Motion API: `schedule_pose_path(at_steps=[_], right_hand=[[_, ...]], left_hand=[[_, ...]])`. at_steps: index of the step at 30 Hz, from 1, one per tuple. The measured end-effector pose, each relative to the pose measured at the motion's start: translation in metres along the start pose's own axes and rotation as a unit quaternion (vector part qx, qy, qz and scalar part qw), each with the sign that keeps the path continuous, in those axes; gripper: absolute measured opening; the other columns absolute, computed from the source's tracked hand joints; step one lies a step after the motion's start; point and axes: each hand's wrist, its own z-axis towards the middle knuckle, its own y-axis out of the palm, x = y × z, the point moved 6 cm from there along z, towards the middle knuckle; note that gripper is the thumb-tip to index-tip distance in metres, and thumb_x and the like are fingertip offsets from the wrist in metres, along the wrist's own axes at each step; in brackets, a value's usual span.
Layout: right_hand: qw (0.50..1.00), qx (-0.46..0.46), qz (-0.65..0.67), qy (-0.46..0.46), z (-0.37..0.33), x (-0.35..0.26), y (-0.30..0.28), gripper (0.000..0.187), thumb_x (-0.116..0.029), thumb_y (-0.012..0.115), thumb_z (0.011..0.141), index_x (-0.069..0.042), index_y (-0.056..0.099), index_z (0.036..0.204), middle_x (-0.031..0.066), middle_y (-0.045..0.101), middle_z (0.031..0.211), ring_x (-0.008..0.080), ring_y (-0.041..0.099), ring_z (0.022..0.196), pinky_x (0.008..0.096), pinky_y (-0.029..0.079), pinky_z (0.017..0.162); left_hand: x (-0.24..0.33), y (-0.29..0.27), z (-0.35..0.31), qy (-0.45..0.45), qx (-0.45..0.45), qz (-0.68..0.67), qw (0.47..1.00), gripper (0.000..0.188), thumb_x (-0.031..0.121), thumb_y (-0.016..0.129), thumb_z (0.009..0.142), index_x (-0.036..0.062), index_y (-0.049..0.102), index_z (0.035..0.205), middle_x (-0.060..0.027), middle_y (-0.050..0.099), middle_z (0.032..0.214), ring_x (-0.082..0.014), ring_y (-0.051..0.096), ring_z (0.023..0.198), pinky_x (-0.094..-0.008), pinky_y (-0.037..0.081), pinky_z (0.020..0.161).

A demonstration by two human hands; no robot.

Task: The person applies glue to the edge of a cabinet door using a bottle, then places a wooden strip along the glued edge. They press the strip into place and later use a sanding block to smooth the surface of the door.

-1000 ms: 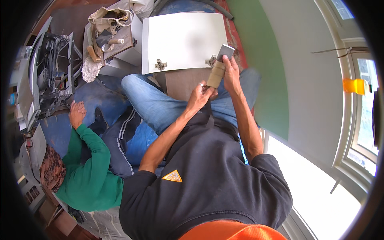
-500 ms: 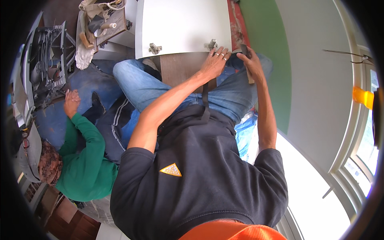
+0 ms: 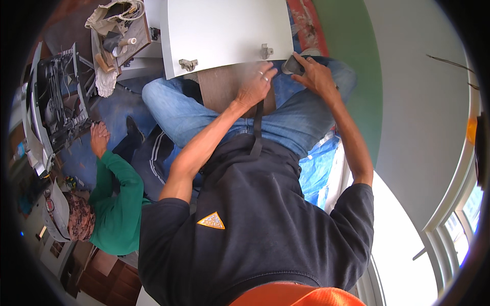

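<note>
A white cabinet door (image 3: 224, 30) lies in front of me with two metal hinges near its near edge: the left hinge (image 3: 188, 65) and the right hinge (image 3: 266, 50). My left hand (image 3: 255, 85) is just below that edge, fingers stretched toward the right hinge and partly blurred; nothing shows in it. Held in my right hand (image 3: 315, 76) is a dark, flat, block-like tool (image 3: 294, 65), its exact kind unclear, beside the door's near right corner. My palm hides part of this tool. Under the door's edge, a brown board (image 3: 220, 87) rests between my legs.
At left a person in a green sleeve (image 3: 118, 176) sits near a dark metal frame (image 3: 61, 102). A small cabinet (image 3: 133, 46) carries a cloth bag and tools. A green and grey wall (image 3: 352, 46) rises close on my right. Blue sheeting (image 3: 319, 166) lies beside my hip.
My left hand has come off the door's edge and drawn back toward me. My right hand has moved left with the dark tool, turning it. The door looks slightly tilted now.
</note>
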Motion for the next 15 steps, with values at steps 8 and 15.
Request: schedule_pose_path(at_steps=[8, 15], right_hand=[[0.999, 0.002, -0.048, -0.018, 0.006, 0.002, 0.008, 0.071, -0.048, 0.075, 0.086, -0.026, 0.051, 0.149, 0.0191, 0.067, 0.119, 0.0379, 0.071, 0.097, 0.0465, 0.059, 0.080], [0.998, -0.002, -0.052, -0.026, 0.006, 0.002, 0.014, 0.070, -0.049, 0.075, 0.086, -0.028, 0.052, 0.149, 0.0177, 0.067, 0.119, 0.0373, 0.071, 0.096, 0.0456, 0.059, 0.079]], left_hand=[[-0.029, 0.002, 0.018, -0.140, 0.102, -0.070, 0.982, 0.085, 0.034, 0.086, 0.080, 0.0117, 0.038, 0.147, -0.0102, 0.048, 0.136, -0.0304, 0.041, 0.143, -0.0602, 0.014, 0.125], [-0.044, -0.002, 0.035, -0.164, 0.091, -0.004, 0.982, 0.115, 0.052, 0.091, 0.068, 0.0064, 0.028, 0.152, -0.0173, 0.040, 0.154, -0.0354, 0.024, 0.153, -0.0649, 0.006, 0.124]])
